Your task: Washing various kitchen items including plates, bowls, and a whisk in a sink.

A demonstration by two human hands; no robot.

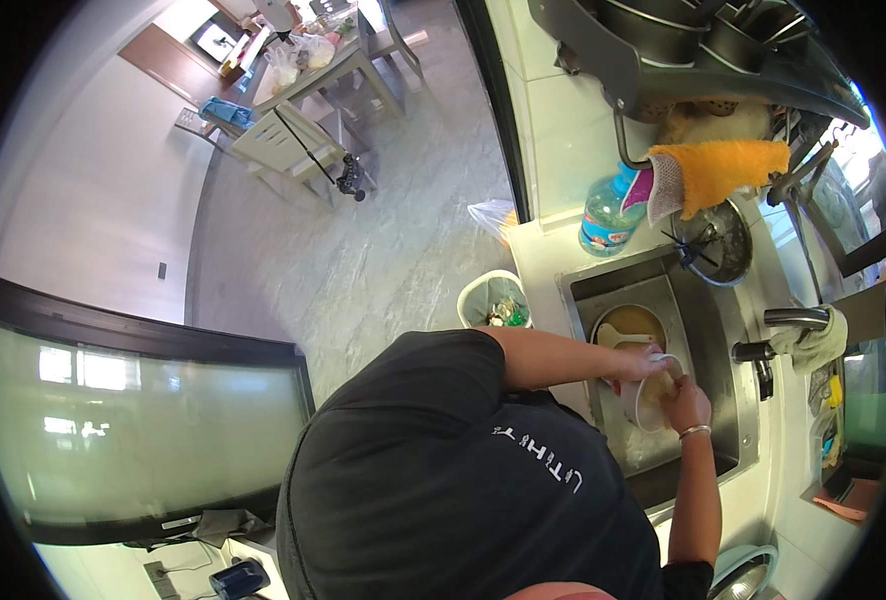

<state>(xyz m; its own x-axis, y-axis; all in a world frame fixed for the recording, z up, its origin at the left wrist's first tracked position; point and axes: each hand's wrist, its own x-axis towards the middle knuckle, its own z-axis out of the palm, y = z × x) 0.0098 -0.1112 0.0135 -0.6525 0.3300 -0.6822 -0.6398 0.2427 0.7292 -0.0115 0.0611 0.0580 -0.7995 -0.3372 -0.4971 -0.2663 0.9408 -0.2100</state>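
My left hand (pixel 642 363) grips the rim of a white bowl (pixel 647 412), tilted over the metal sink (pixel 726 420). My right hand (pixel 687 405), with a bracelet at the wrist, is at the bowl's opening, its fingers closed around a pale tan wad, perhaps a cloth (pixel 664 384); its exact kind is unclear. Beside my left hand, in the sink, stands a round pot or basin (pixel 649 319) with murky yellowish liquid. A white spoon or ladle (pixel 617 335) lies across it. My left hand hides part of the bowl's rim.
A black faucet (pixel 752 352) with a cloth over it stands behind the sink. A metal strainer (pixel 720 247) and a bottle of blue-green liquid (pixel 608 217) sit at the sink's upper end. An orange cloth (pixel 735 169) hangs above. A waste bin (pixel 494 298) stands beside the counter.
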